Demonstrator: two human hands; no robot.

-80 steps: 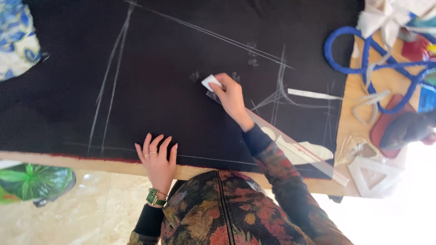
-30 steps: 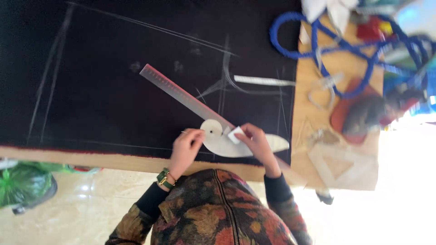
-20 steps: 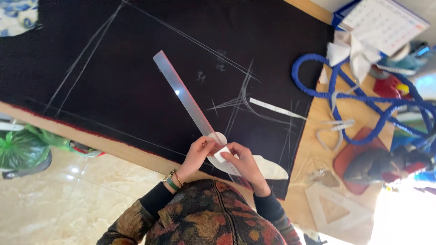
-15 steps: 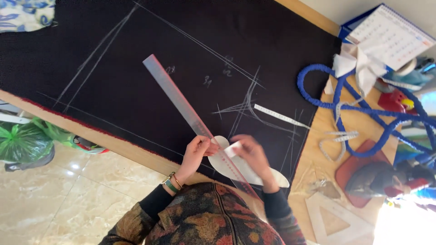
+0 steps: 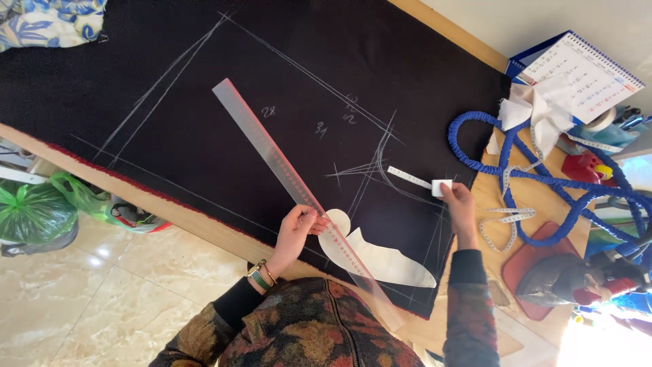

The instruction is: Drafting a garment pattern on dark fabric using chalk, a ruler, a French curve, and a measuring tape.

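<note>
A black cloth [image 5: 285, 75] marked with chalk lines covers the wooden table [image 5: 204, 228]. My left hand [image 5: 297, 231] pinches a long clear ruler [image 5: 272, 153] that lies slantwise on the cloth. Under the ruler's near end rests a white curved pattern piece [image 5: 384, 261]. My right hand [image 5: 460, 207] reaches out to the cloth's right edge and holds a small white block of chalk [image 5: 441, 187]. A short white strip [image 5: 409, 177] lies just left of the chalk.
A blue cord [image 5: 536, 180] loops over the table's right side, beside a measuring tape [image 5: 506, 217], a flat iron on a red mat [image 5: 553, 282], a desk calendar [image 5: 584, 68] and white paper. Green plastic bags [image 5: 34, 214] sit on the tiled floor at left. Patterned blue cloth [image 5: 47, 20] lies top left.
My right hand has left the ruler and pattern piece and moved out to the right with the chalk. My left hand stays on the ruler. The view has swung and tilted.
</note>
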